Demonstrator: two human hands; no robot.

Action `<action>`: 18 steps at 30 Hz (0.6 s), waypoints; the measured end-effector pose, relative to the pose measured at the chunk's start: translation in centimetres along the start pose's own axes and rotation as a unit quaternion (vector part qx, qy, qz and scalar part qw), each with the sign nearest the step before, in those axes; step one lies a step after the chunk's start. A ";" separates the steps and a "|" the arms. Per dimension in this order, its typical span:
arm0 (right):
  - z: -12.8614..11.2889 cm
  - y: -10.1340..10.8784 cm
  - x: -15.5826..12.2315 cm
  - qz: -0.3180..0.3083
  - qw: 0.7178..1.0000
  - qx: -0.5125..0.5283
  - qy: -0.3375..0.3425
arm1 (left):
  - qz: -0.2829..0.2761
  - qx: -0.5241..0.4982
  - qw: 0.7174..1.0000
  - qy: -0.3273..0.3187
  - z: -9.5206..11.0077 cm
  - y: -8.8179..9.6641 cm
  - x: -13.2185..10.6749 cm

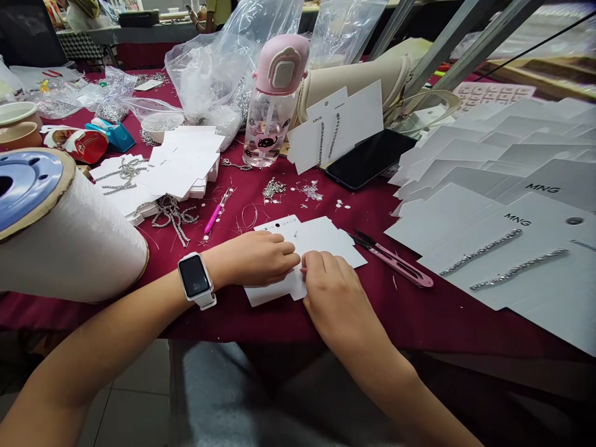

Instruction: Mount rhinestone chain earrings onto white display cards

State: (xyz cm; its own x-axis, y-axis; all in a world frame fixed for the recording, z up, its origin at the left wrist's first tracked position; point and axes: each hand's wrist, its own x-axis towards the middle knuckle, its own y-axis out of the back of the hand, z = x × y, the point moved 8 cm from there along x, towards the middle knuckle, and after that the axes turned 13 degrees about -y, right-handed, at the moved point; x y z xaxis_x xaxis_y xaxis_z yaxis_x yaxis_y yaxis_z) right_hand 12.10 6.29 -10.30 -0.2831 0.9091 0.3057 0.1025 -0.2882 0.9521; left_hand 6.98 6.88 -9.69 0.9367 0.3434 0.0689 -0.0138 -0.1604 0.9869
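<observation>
One white card [328,239] | my left hand [249,259] lay flat on it, not gripping | my right hand [338,298] half closed, touching its edge | pink thread snips [393,262] lay near

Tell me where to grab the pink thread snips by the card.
Take the pink thread snips by the looped handle, coming from above on the right, nearest your right hand. They lie flat on the maroon cloth, with the dark blades pointing up-left toward the white card, so the handle end is clear and away from the points.
</observation>
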 end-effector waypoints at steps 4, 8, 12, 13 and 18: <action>0.2 0.1 -0.5 -0.048 0.996 0.069 0.031 | -0.022 -0.018 1.000 0.001 -0.1 0.2 0.1; 0.1 1.0 -0.8 -0.050 0.992 0.097 0.058 | -0.044 -0.041 0.998 -0.004 0.0 0.5 0.1; 0.0 1.2 -0.6 -0.050 0.988 0.128 0.073 | -0.057 -0.047 0.997 0.003 0.0 0.7 0.3; 0.1 1.1 -0.5 -0.048 0.987 0.135 0.077 | -0.061 -0.046 0.997 0.009 -0.1 0.7 0.4; 0.3 1.1 0.1 -0.025 0.981 0.167 0.100 | -0.069 -0.039 0.996 0.047 -0.5 0.6 0.7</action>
State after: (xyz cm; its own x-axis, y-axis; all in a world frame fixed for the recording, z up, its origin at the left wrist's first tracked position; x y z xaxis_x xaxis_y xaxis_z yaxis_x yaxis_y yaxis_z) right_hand 12.47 6.13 -9.19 -0.4734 0.8331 0.2859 0.3812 -0.0988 0.9192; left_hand 7.41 7.46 -9.02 0.8945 0.4433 -0.0575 0.0817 -0.0357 0.9960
